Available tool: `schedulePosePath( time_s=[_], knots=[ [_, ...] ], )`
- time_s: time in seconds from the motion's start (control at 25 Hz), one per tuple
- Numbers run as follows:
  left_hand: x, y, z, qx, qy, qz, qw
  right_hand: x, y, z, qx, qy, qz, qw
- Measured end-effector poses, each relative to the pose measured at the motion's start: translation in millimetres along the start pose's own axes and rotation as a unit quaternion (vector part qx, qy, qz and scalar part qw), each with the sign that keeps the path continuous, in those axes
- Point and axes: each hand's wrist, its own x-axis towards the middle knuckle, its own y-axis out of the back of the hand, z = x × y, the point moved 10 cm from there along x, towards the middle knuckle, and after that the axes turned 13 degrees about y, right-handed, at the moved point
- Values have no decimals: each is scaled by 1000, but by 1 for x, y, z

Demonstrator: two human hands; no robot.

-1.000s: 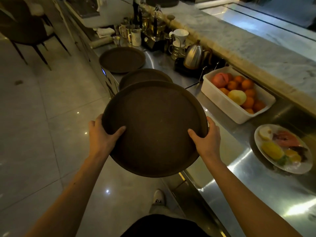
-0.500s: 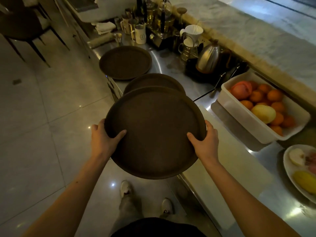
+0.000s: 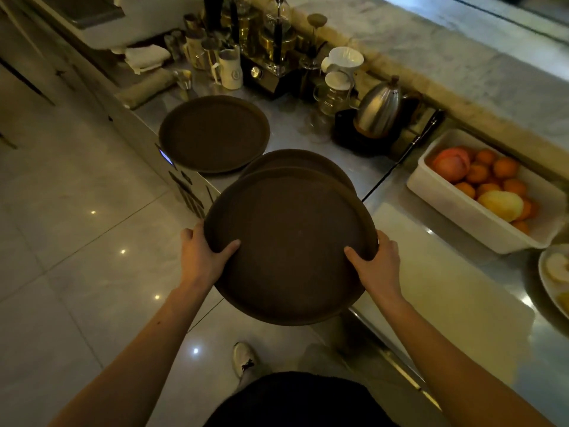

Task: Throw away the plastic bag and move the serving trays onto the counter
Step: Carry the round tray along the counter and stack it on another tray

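I hold a round dark brown serving tray (image 3: pixel 289 241) in both hands over the front edge of the steel counter (image 3: pixel 308 134). My left hand (image 3: pixel 203 257) grips its left rim, thumb on top. My right hand (image 3: pixel 374 261) grips its right rim. A second brown tray (image 3: pixel 295 160) lies on the counter just beyond, partly hidden under the held one. A third brown tray (image 3: pixel 214 134) lies flat further back to the left. No plastic bag is in view.
A white tub of oranges and other fruit (image 3: pixel 483 192) sits at the right, with a plate of cut fruit (image 3: pixel 554 275) near the right edge. A steel kettle (image 3: pixel 378 112), cups and coffee gear (image 3: pixel 277 50) crowd the back. A pale cutting board (image 3: pixel 455 291) lies beside my right hand.
The held tray has moved forward along the counter and now overlaps more of the second tray. The fruit tub and plate have slid toward the right of the view.
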Motion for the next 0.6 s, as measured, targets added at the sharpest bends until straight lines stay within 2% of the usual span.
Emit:
schedulePosePath(
  time_s=[0.28, 0.6],
  knots=[
    [54, -26, 18, 30, 0, -56, 998, 35, -22, 7, -50, -15, 13, 999],
    [104, -69, 47, 56, 55, -93, 993, 116, -55, 39, -61, -4, -38, 997]
  ],
)
